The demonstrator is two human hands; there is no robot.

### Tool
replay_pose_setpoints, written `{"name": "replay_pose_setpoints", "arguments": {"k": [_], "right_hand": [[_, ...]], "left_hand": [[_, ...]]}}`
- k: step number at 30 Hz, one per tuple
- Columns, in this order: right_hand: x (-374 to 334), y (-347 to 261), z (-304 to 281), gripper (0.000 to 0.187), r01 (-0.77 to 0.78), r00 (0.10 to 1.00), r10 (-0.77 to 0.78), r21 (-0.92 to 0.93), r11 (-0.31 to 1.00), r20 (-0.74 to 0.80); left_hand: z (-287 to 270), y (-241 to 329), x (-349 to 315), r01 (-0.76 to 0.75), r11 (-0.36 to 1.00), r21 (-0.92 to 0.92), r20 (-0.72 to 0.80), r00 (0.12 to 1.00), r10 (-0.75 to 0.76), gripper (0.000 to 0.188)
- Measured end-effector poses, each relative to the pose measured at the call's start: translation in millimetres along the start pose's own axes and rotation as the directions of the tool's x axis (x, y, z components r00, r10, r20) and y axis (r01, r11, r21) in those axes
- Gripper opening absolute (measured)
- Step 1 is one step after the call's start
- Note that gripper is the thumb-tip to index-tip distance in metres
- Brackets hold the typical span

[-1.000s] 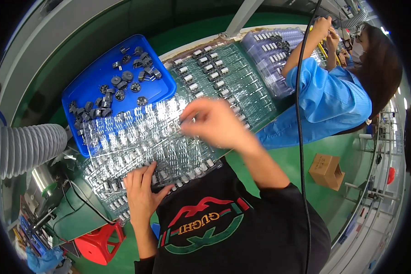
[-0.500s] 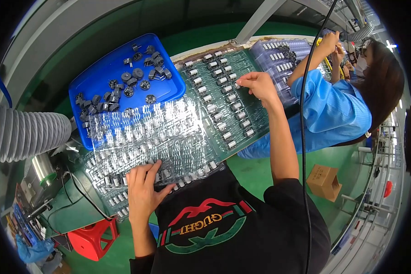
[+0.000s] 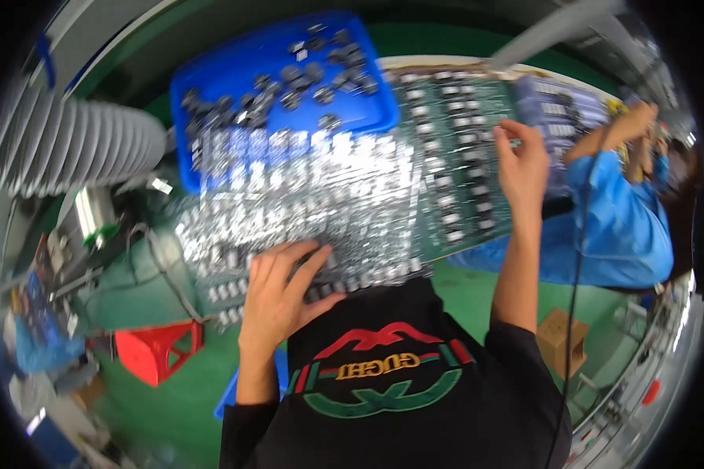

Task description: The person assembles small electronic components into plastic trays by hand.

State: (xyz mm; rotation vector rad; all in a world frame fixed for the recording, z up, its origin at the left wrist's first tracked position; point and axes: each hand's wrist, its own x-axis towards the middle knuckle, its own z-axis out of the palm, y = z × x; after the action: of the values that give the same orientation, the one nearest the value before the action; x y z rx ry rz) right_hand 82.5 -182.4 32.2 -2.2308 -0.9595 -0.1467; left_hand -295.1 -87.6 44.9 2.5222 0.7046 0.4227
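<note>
Near the table's front edge, my left hand (image 3: 280, 293) lies with fingers stretched over a clear plastic tray (image 3: 344, 211) full of small parts, its thumb apart. Farther right, my right hand (image 3: 526, 160) has thumb and forefinger drawn together in a pinch, beside the right-hand row of small cylindrical silver-and-black parts (image 3: 477, 173). Blur hides whether anything small is between those fingertips. The rows stand on a green sheet (image 3: 502, 102). Behind the clear tray, a blue bin (image 3: 211, 78) holds loose dark round parts (image 3: 291, 74), several of them with pins.
A ribbed grey hose (image 3: 94, 148) and a metal spool (image 3: 95, 215) are at the left. At the right a person in blue (image 3: 618, 227) works at a purple-tinted tray (image 3: 551, 117). A black cable (image 3: 575, 289) hangs in front. A red stool (image 3: 160, 352) stands below.
The view has swung, shifting the table and bin rightward and upward in the picture, with blur. My right hand has drawn slightly away from the rows; my left hand remains on the clear tray.
</note>
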Motion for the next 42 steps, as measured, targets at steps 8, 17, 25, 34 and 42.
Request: {"name": "replay_pose_setpoints", "arguments": {"k": [8,17,25,34,42], "right_hand": [[-112.7,-153.2,42.1,0.017,0.353,0.723,-0.568,0.496,0.794,0.394],[-134.3,-162.3,55.2,0.017,0.388,0.586,-0.586,0.441,0.809,0.560],[-119.6,-162.0,51.9,0.021,0.188,0.536,-0.523,0.510,0.839,0.663],[-20.0,-59.1,-4.9,0.028,-0.382,0.875,0.166,0.438,0.813,0.455],[14.3,43.1,-19.7,0.028,-0.553,0.809,0.462,0.205,0.808,0.364]], "left_hand": [[-32.4,-32.2,-20.1,0.147,0.978,0.146,-0.154,0.980,-0.124,0.080],[-20.2,-51.1,-36.5,0.275,0.949,0.156,-0.060,0.961,-0.269,0.089],[-20.5,-50.1,-34.2,0.294,0.944,0.148,-0.064,0.956,-0.288,0.086],[-18.8,-56.7,-41.6,0.259,0.948,0.186,-0.030,0.966,-0.258,0.077],[-18.2,-56.8,-35.7,0.236,0.959,0.160,-0.012,0.971,-0.237,0.070]]}}
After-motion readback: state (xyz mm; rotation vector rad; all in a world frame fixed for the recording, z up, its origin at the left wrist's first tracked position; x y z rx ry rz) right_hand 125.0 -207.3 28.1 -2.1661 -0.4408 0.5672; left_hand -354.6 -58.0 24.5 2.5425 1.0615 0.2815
